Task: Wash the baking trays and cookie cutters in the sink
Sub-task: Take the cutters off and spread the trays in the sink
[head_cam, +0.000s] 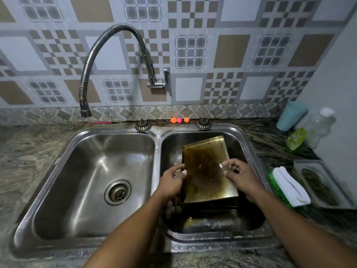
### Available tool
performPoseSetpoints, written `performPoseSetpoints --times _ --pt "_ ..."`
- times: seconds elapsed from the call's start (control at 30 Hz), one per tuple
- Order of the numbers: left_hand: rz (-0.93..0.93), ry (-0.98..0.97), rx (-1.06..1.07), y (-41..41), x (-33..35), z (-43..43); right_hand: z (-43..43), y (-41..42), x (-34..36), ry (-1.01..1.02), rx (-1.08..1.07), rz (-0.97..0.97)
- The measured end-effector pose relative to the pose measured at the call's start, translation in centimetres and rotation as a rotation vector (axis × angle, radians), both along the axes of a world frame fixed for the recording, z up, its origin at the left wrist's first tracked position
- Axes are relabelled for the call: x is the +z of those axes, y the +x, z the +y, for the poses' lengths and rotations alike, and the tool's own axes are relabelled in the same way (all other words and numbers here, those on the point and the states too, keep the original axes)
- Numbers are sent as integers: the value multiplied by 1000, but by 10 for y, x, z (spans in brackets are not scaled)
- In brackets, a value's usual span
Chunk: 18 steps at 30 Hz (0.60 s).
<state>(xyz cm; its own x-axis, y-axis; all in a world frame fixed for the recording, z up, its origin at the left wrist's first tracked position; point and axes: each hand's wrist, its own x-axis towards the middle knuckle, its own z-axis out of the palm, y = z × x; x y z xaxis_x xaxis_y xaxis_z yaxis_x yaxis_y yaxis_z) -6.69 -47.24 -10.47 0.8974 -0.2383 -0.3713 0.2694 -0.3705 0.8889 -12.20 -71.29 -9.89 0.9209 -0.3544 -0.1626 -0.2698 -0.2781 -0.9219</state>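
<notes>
Hands grip the baking tray (207, 169) by its long edges, left hand (172, 182) pinching the left edge, right hand (242, 177) curled over the right. It leans in the right basin of the sink (183, 129), long axis running near rim to far rim.

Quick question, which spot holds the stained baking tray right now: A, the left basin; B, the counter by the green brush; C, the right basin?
C: the baking tray lies tilted in the right basin, held at its side edges by the left hand and right hand.
</notes>
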Motion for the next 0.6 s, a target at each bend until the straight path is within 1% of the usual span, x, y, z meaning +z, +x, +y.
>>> performPoseSetpoints --times 0.07,0.13,0.17,0.2,0.23,0.27,0.37,0.4,0.43,0.47,0.53,0.6 --pt "8 -41 -6 -2 -1 -12 -7 -6 2 76 -18 6" --pt "-44 -33 22 -4 -2 -23 -16 -10 -1 135 -13 42" --pt "-82 -21 50 -6 -2 -27 -19 -12 -2 126 4 76" --pt "-103 -17 75 -8 -2 -30 -24 -13 -1 58 25 103" --pt "-115 -24 93 -9 -4 -34 -30 -15 2 -71 36 114" --pt "-119 -35 95 -11 -2 -37 -37 -18 5 -238 21 103" --pt "-125 -53 97 -15 -1 -48 -72 -31 14 -857 -146 11" --pt "-136 -60 104 -17 0 -53 -86 -37 17 -990 -184 55" --pt "-156 -68 114 -19 0 -58 -101 -43 18 -1055 -195 155" --pt "-171 -74 126 -21 2 -64 -113 -49 18 -1079 -181 270" --pt "-181 -90 147 -24 6 -77 -131 -57 13 -1049 -107 443" --pt "-176 -116 148 -29 11 -89 -140 -63 5 -986 -49 437"
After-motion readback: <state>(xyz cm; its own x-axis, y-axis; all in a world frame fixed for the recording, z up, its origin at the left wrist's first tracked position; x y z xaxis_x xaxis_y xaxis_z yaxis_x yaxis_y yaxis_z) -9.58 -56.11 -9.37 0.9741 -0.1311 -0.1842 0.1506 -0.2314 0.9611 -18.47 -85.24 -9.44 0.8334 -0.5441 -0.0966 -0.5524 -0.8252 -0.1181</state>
